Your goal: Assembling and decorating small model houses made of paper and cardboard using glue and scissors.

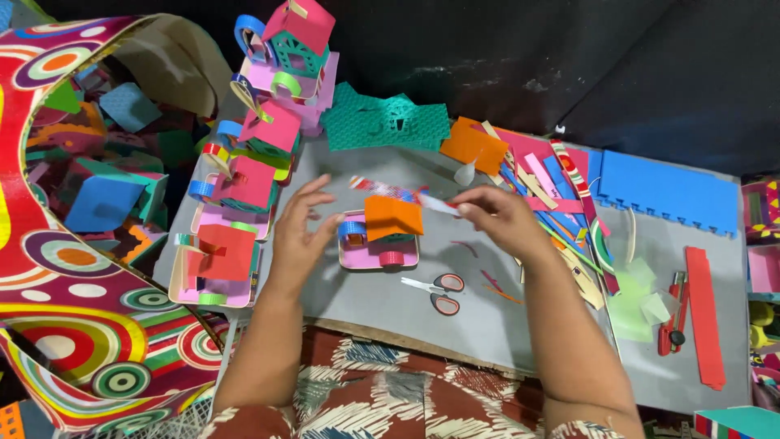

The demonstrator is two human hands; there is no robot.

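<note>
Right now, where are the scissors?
The scissors lie on the grey board, centre of the head view, just below the orange-roofed paper house.

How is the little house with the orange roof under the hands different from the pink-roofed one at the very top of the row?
The orange-roofed house sits alone mid-board on the grey board, between the left hand and right hand; the pink-roofed house stands at the far end of a row, untouched. Their roofs differ: orange against pink. The pink-roofed one shows green lattice walls; the other's walls are mostly hidden. Both stand on pink bases.
</note>
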